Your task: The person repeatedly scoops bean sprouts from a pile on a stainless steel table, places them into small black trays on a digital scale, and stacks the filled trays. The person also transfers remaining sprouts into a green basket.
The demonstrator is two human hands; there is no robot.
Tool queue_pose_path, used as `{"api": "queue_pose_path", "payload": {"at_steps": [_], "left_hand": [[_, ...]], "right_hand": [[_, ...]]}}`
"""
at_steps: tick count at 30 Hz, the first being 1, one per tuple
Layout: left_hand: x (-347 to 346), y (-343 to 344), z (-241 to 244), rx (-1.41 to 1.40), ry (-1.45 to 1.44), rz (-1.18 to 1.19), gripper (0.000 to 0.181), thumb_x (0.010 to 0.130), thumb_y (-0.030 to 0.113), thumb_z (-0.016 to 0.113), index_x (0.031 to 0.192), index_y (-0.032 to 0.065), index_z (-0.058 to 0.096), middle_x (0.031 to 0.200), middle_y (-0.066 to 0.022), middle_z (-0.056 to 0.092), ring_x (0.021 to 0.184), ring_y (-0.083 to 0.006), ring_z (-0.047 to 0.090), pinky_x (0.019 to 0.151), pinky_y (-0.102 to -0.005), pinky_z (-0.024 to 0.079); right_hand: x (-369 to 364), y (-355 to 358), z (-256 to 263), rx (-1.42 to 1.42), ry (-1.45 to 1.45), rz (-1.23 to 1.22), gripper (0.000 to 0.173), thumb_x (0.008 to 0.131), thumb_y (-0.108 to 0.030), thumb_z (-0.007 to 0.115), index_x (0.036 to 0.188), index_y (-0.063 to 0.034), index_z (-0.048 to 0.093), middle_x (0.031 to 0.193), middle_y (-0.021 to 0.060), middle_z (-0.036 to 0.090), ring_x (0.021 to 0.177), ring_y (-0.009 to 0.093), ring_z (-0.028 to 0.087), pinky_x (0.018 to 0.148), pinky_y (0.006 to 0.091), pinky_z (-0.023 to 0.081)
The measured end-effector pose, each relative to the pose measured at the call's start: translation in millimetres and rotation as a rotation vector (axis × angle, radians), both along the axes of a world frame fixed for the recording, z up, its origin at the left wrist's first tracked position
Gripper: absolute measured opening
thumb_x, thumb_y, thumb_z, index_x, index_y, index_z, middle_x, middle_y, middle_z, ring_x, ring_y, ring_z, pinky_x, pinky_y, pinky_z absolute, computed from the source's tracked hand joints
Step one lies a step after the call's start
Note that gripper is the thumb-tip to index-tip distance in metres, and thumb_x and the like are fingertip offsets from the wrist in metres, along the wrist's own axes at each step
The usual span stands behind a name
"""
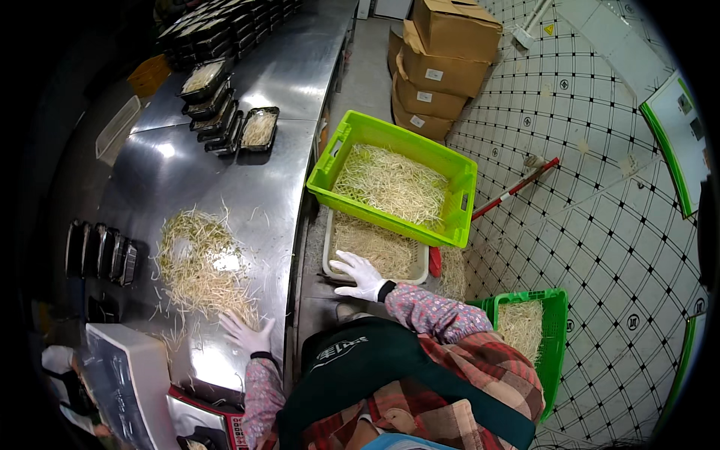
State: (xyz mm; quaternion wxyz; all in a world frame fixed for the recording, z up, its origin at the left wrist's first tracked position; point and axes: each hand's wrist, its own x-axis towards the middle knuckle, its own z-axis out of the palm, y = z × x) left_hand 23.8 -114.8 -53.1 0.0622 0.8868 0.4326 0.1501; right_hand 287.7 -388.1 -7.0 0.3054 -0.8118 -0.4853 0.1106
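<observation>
My left hand (pixel 247 334), in a white glove, rests fingers apart at the near edge of a loose heap of bean sprouts (pixel 205 270) on the steel table (pixel 275 208). A few sprouts lie against its fingertips; it grips nothing. My right hand (pixel 360 277), gloved in white too, hovers with spread fingers over the near edge of a white crate (pixel 423 267) of sprouts, holding nothing. Partly covering that crate is a lime-green crate (pixel 467 185), which holds more bean sprouts (pixel 394 183).
Black trays stand in stacks (pixel 208 107) and a row (pixel 101 253) on the table. A scale (pixel 197 416) and a white foam box (pixel 126 365) sit at lower left, near another person (pixel 67 388). Cardboard boxes (pixel 444 67), a red-and-white pole (pixel 517 188) and a green crate (pixel 554 343) occupy the right.
</observation>
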Motion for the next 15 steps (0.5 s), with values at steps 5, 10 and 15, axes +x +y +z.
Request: {"api": "queue_pose_path", "payload": {"at_steps": [5, 10, 15], "left_hand": [[104.9, 92.0, -4.1, -0.05, 0.104, 0.345, 0.123, 0.062, 0.078, 0.068, 0.157, 0.0186, 0.014, 0.161, -0.0177, 0.012, 0.146, -0.0408, 0.018, 0.113, -0.063, 0.019], [155.8, 60.6, 49.6, -0.277, -0.363, 0.031, 0.117, 0.064, 0.055, 0.081, 0.156, 0.018, 0.019, 0.162, -0.0179, 0.007, 0.149, -0.0369, 0.003, 0.116, -0.0616, 0.005], [21.0, 62.0, 22.7, -0.228, -0.229, 0.455, 0.128, 0.06, 0.061, 0.081, 0.156, 0.0151, 0.012, 0.161, -0.0204, 0.003, 0.148, -0.0417, 0.001, 0.114, -0.0637, 0.002]], "right_hand": [[21.1, -39.8, 15.3, -0.064, 0.145, -0.166, 0.068, 0.084, -0.045, 0.068, 0.14, -0.0129, 0.048, 0.148, 0.0201, 0.038, 0.134, 0.039, 0.04, 0.111, 0.0459, 0.033], [22.8, -11.4, -5.8, 0.093, 0.184, -0.216, 0.067, 0.08, -0.035, 0.076, 0.137, -0.0098, 0.051, 0.146, 0.0191, 0.043, 0.135, 0.036, 0.04, 0.112, 0.0435, 0.033], [14.2, 66.9, -4.9, 0.048, 0.074, -0.037, 0.085, 0.072, -0.043, 0.08, 0.141, -0.0097, 0.045, 0.15, 0.0222, 0.034, 0.137, 0.039, 0.035, 0.112, 0.0488, 0.029]]}}
